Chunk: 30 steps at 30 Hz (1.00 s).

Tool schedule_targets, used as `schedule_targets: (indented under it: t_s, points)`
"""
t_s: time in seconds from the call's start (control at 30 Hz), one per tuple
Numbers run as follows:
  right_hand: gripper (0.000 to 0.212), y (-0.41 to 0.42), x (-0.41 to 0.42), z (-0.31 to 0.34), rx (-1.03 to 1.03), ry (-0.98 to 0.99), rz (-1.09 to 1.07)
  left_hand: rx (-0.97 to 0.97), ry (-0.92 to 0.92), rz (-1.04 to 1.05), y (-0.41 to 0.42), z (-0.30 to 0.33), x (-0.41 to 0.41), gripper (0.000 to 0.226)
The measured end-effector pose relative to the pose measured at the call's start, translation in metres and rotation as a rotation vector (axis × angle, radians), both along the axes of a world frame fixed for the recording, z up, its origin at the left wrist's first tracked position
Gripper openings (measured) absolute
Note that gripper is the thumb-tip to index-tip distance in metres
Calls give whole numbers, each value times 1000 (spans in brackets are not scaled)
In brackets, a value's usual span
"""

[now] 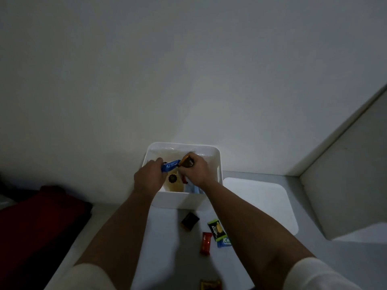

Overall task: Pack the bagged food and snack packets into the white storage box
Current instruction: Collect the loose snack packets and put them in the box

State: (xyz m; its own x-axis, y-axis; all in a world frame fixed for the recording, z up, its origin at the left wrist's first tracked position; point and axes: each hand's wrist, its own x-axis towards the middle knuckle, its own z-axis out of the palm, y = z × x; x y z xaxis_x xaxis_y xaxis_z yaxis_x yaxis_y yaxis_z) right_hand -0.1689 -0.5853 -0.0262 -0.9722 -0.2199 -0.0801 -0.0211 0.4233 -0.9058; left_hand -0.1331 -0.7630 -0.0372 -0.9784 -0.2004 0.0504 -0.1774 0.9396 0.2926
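While both hands hover over the open white plastic storage box point(215, 155), a dropped packet could glance off its rim onto the grey worktop point(167, 237). Left hand point(149, 174) grips a blue foil packet point(170, 165) above the box; right hand point(195, 167) pinches an orange-brown packet point(187, 161) beside it. Both forearms extended, palms down. A black square packet point(189, 220), green packet point(215, 228) and red packet point(205, 243) lie just nearer than the box.

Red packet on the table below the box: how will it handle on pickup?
The red packet is probably light and somewhat floppy: it looks like a small, flat wrapper. Its wrapper seems glossy, so it may slip in a loose pinch. Lying flat on the table, it is unlikely to roll.
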Motion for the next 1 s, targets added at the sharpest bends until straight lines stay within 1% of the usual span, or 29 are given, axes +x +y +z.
schedule_targets:
  t_s: [0.03,0.07,0.17,0.2,0.23,0.27,0.3,0.33,0.4,0.43,0.5,0.57,0.6,0.63,0.67,0.7,0.73,0.77,0.8,0.83,0.87,0.9,0.93,0.97,1.0]
  points:
    - [23,-8,-3,-6,-9,-63,30,-4,-50,-1,-6,-6,-6,19]
    - [33,-15,-7,-15,-7,-130,72,-1,-99,-3,-10,-11,-10,24]
    - [84,-26,-14,-25,82,-246,184,37,-175,-5,-16,-23,-19,49]
    - [95,-27,-16,-26,92,-261,194,66,-181,-1,-16,-24,-21,53]
    - [98,-25,-16,-25,90,-278,196,93,-184,5,-15,-26,-22,55]
    - [94,-21,-18,-24,85,-291,191,113,-181,14,-13,-26,-22,53]
    - [83,-15,-20,-23,86,-286,180,125,-166,28,-10,-26,-21,48]
    - [67,-9,-21,-22,89,-253,158,132,-140,44,-7,-25,-18,42]
    - [34,9,-20,-19,108,-91,49,138,-35,63,3,-23,-7,33]
    - [26,23,-16,-17,98,-25,-29,150,44,55,10,-24,2,30]
    - [21,56,-3,-18,78,86,-184,173,233,-31,26,-32,27,23]
    - [20,99,25,-22,30,118,-313,178,373,-167,45,-49,59,15]
    - [19,123,42,-34,26,101,-369,188,385,-231,54,-58,77,16]
    - [17,148,63,-47,51,89,-410,192,356,-282,62,-71,95,22]
    - [16,171,86,-65,98,80,-440,191,292,-322,69,-86,114,32]
    - [20,194,112,-83,149,68,-457,186,195,-354,75,-102,134,47]
    - [32,215,139,-101,198,38,-461,179,71,-377,82,-119,154,65]
    - [53,232,168,-118,244,-24,-456,166,-68,-386,89,-135,175,86]
    - [81,247,195,-134,307,-97,-421,142,-207,-376,95,-150,193,107]
    - [110,259,221,-150,396,-166,-338,110,-322,-365,102,-164,210,124]
    - [134,268,247,-166,511,-204,-210,81,-401,-366,110,-177,225,133]
    - [147,274,267,-181,622,-208,-70,63,-437,-372,120,-188,237,136]
    - [150,277,283,-196,717,-197,50,46,-433,-379,130,-197,245,135]
    - [148,278,293,-208,794,-183,119,27,-415,-389,140,-206,251,133]
    - [145,277,298,-217,825,-174,136,2,-395,-390,150,-212,254,129]
